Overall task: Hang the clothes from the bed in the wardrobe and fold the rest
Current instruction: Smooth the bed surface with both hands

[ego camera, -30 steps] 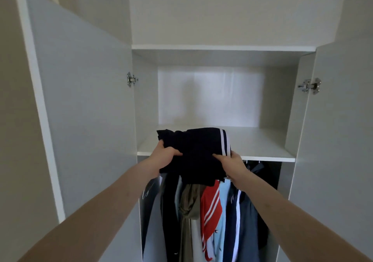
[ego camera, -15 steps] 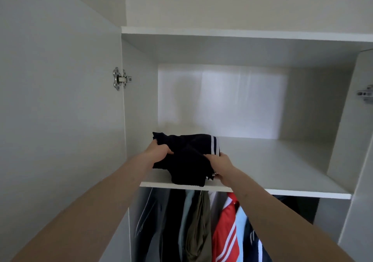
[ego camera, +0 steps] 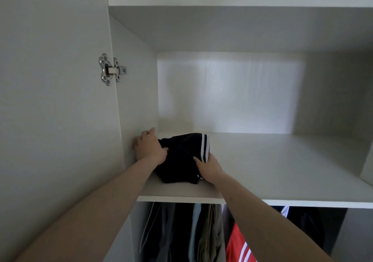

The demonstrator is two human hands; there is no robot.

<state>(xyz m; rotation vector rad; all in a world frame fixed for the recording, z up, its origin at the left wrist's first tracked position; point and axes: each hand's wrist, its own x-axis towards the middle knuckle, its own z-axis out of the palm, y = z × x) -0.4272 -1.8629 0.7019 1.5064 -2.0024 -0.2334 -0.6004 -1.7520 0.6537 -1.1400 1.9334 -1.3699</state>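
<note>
The fingers of the left hand [ego camera: 149, 148] are partly hidden behind the folded dark garment [ego camera: 181, 157], so I cannot tell how far they curl; the thumb lies on top of the cloth and the hand grips its left edge, close to the left inner wall [ego camera: 135, 92] of the wardrobe. The right hand [ego camera: 209, 168] holds the right front side of the garment, thumb on top, the other fingers hidden under the fabric. Both forearms reach up and forward from the bottom of the view. The garment lies on the white shelf [ego camera: 272, 165], in its left part, with two white stripes [ego camera: 204, 147] on the right side. A metal hinge [ego camera: 110, 69] sits on the open left door. Below the shelf the hanging clothes [ego camera: 193, 233] are cut off by the frame, and a red striped piece [ego camera: 238, 245] is partly covered by the right arm.
</note>
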